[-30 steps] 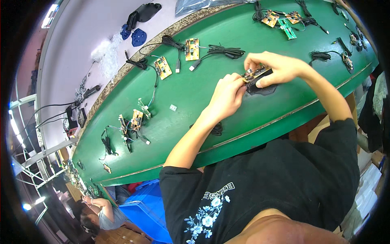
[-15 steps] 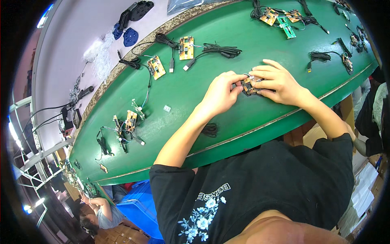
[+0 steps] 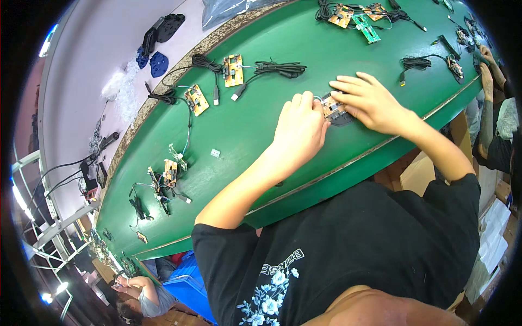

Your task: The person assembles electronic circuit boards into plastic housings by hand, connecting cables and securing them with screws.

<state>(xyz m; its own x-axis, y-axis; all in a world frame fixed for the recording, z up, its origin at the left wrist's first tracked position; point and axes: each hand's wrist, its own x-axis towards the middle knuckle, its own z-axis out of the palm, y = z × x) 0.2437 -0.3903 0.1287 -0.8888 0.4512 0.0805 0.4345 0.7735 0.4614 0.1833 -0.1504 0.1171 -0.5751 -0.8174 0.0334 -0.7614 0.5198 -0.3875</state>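
Right of centre in the frame, one orange circuit board [image 3: 334, 107] sits over one black base piece [image 3: 343, 120] on the green table [image 3: 250, 138]; the left hand [image 3: 298, 129] curls at its left edge, its exact pinch impossible to tell, while the right hand [image 3: 372, 106] spreads its fingers over the right side. Beyond, left of centre, lies one small pale piece [image 3: 216, 153]. Farther off, two orange boards [image 3: 234, 70] lie upper left, and one green board [image 3: 365, 29] upper right.

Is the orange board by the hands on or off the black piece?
On: the orange board lies over the black piece, whose edge shows past it. Fastened? Cannot tell.
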